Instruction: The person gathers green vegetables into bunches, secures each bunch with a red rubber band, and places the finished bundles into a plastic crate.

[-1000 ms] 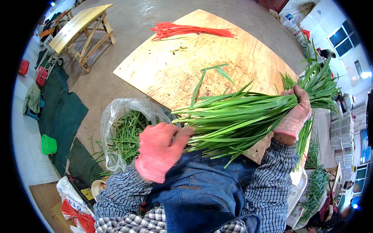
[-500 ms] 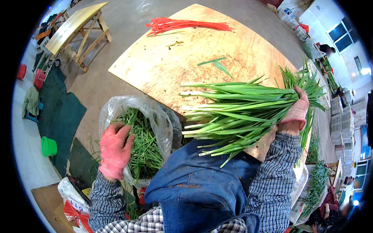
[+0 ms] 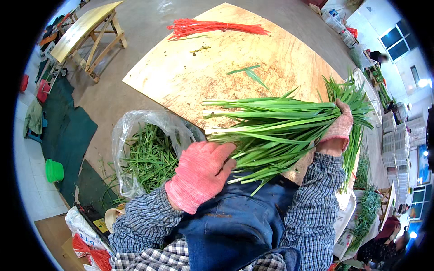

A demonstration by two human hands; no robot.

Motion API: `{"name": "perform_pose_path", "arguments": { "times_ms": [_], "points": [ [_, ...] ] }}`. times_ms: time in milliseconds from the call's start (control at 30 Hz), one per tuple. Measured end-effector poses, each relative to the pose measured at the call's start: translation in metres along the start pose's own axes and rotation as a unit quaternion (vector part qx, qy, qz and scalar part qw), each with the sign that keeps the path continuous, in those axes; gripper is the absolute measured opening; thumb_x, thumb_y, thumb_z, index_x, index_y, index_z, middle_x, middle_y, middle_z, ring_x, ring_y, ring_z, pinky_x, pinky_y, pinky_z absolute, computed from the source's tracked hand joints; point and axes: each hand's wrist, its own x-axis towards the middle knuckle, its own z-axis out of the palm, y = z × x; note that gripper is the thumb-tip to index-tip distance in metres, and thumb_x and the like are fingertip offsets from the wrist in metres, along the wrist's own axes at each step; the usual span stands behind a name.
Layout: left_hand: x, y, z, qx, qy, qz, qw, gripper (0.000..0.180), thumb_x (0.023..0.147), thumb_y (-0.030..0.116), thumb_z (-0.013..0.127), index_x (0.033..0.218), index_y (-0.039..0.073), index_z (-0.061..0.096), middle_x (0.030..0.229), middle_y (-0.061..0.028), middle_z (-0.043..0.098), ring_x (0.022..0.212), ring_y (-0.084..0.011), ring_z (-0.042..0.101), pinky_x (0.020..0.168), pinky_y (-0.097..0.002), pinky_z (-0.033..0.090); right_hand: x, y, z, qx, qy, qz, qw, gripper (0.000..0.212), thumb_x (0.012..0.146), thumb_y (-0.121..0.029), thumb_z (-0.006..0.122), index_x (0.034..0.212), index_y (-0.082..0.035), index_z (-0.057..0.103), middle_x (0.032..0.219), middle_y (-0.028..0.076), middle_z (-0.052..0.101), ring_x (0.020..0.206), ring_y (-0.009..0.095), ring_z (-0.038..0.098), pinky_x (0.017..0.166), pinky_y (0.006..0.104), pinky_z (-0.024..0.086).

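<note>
In the right hand [image 3: 340,124], a bunch of leek-like greens [image 3: 275,124] is clamped by its leafy end, its pale stalk ends pointing left over the near edge of the tabletop [image 3: 181,74]. The left hand [image 3: 199,174], gloved in pink and apart from the right, is at those pale ends; whether it pinches any stalk cannot be told. Left of it, a clear plastic bag [image 3: 118,151] holds cut-looking green leaves [image 3: 151,158]. Beyond both hands lie 1 loose forked leaf [image 3: 256,77] and, farther off, a bundle of red strips [image 3: 221,28].
</note>
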Motion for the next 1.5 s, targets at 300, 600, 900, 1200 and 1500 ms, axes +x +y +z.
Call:
{"name": "perform_pose_path", "arguments": {
  "times_ms": [300,600,900,1200,1500],
  "points": [
    [0.004,0.016,0.001,-0.192,-0.105,-0.148,0.964,0.044,0.072,0.017,0.071,0.111,0.0,0.058,0.098,-0.0182,0.062,0.093,-0.0286,0.059,0.083,-0.0329,0.046,0.006,0.002,-0.004,-0.003,0.032,-0.004,0.999,0.013,0.076,-0.014,0.06,0.079,-0.002,0.055,0.069,0.011,0.059,0.053,0.026,0.057,0.051,0.0364,0.048],
    [0.012,0.013,-0.006,-0.422,-0.143,-0.261,0.856,0.026,0.077,0.011,0.062,0.097,-0.006,0.063,0.093,-0.0101,0.064,0.092,-0.0173,0.059,0.084,-0.0265,0.044,-0.002,-0.002,0.003,0.019,0.034,-0.023,0.999,0.013,0.075,-0.012,0.061,0.08,-0.001,0.056,0.069,0.011,0.059,0.052,0.026,0.056,0.051,0.0373,0.049],
    [-0.001,-0.028,-0.013,-0.278,-0.088,0.021,0.956,0.028,0.061,-0.013,0.058,0.085,0.001,0.064,0.077,-0.0124,0.061,0.07,-0.0242,0.06,0.058,-0.0322,0.047,0.023,0.006,-0.017,-0.013,0.018,-0.012,1.0,0.019,0.075,-0.015,0.06,0.087,-0.001,0.057,0.075,0.011,0.06,0.061,0.026,0.059,0.057,0.0364,0.05],
    [-0.03,-0.042,-0.053,0.038,0.068,-0.104,0.992,0.023,0.072,0.004,0.064,0.095,0.003,0.065,0.097,-0.0134,0.06,0.085,-0.0279,0.059,0.074,-0.0347,0.048,0.032,0.008,-0.032,-0.028,0.011,0.005,1.0,0.026,0.078,-0.022,0.056,0.095,-0.002,0.059,0.088,0.013,0.064,0.07,0.029,0.061,0.067,0.0405,0.051],
    [0.024,0.006,-0.02,-0.13,0.049,-0.139,0.981,0.009,0.078,0.011,0.063,0.084,0.006,0.066,0.073,-0.0149,0.062,0.069,-0.0308,0.062,0.064,-0.0363,0.049,0.026,0.0,-0.024,-0.015,-0.028,0.016,0.999,0.024,0.083,-0.024,0.052,0.087,-0.003,0.062,0.08,0.01,0.065,0.066,0.026,0.062,0.063,0.0374,0.052]
  ]
}}
